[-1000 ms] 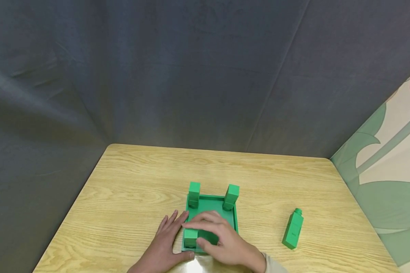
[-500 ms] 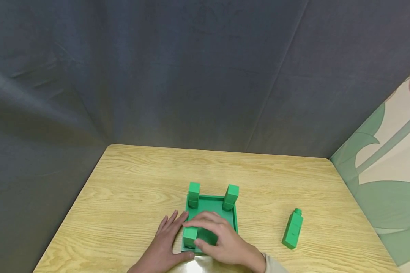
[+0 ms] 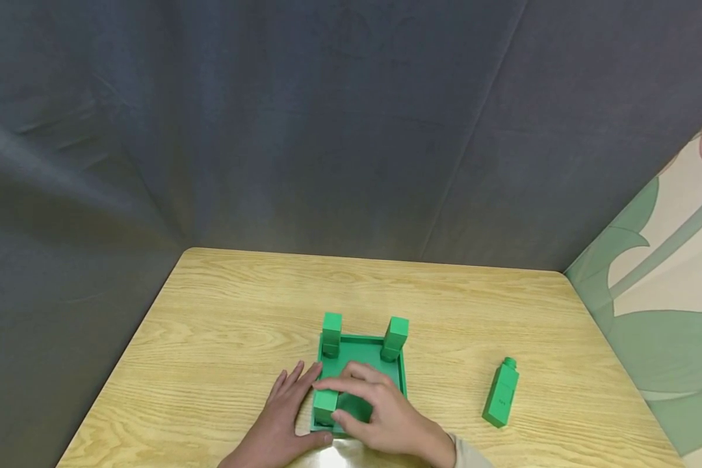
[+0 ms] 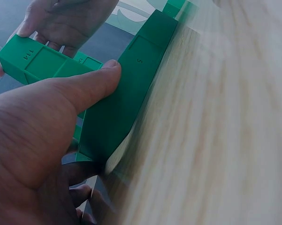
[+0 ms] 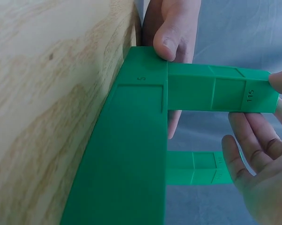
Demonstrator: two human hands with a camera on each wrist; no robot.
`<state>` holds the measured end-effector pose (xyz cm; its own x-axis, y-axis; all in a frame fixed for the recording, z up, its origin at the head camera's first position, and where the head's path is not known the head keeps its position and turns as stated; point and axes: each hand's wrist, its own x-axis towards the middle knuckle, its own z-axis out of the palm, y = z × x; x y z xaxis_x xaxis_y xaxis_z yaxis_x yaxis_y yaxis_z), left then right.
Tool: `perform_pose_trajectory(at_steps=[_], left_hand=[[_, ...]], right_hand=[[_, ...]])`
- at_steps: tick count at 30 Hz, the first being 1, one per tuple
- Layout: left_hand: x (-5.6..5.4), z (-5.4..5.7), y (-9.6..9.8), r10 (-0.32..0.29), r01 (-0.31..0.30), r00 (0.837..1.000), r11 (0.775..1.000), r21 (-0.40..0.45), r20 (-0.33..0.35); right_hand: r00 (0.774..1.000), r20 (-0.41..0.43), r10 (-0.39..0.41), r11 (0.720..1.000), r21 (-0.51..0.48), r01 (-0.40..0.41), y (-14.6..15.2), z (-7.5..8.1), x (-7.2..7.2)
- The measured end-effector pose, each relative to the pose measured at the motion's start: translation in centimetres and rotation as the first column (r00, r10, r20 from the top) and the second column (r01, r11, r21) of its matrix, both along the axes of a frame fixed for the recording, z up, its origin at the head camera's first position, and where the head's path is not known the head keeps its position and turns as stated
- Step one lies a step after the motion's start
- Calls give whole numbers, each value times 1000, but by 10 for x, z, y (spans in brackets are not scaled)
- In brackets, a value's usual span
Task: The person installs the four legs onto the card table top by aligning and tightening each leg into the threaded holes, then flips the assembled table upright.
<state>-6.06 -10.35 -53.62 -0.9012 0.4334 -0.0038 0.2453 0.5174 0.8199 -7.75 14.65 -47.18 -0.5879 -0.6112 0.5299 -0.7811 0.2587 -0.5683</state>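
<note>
An upturned green square tabletop (image 3: 370, 356) with a raised rim lies on the wooden table. At its near-left corner stands a green table leg (image 3: 325, 406), gripped near its free end by the thumb and fingers of my right hand (image 3: 380, 413). My left hand (image 3: 283, 416) holds that same corner, thumb on the front side and fingers along the left side; the thumb (image 4: 101, 82) presses the tabletop's outer face in the left wrist view. Two more green legs stand upright at the back-left (image 3: 331, 331) and back-right corners. The gripped leg's foot is partly hidden.
A loose green leg (image 3: 501, 393) lies on the table to the right, its threaded end pointing away. Dark cloth (image 3: 351, 130) hangs behind the wooden table (image 3: 257, 292), and a floral-patterned cloth (image 3: 673, 351) hangs at the right.
My right thumb and the gripped leg have shifted very slightly leftward, and the leg's top looks turned a little. My left hand, the tabletop and the other legs stay in place.
</note>
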Motion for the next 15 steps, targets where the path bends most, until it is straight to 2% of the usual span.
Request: perform_pose_trajectory(at_steps=[5,11,15], left_hand=[[2,1,-1,10,-10,1000,1000,-5,27],[1,0,-1,2,-2,1000,1000,-15,25],[1,-1,-1,7,-6,1000,1000,-18,30]], right_hand=[[1000,3,-4,1000,19,4,0,1,1],[1000,5,-17,993,121,16,9,7,2],[1000,-19,-20,994,106,22,18,6,2]])
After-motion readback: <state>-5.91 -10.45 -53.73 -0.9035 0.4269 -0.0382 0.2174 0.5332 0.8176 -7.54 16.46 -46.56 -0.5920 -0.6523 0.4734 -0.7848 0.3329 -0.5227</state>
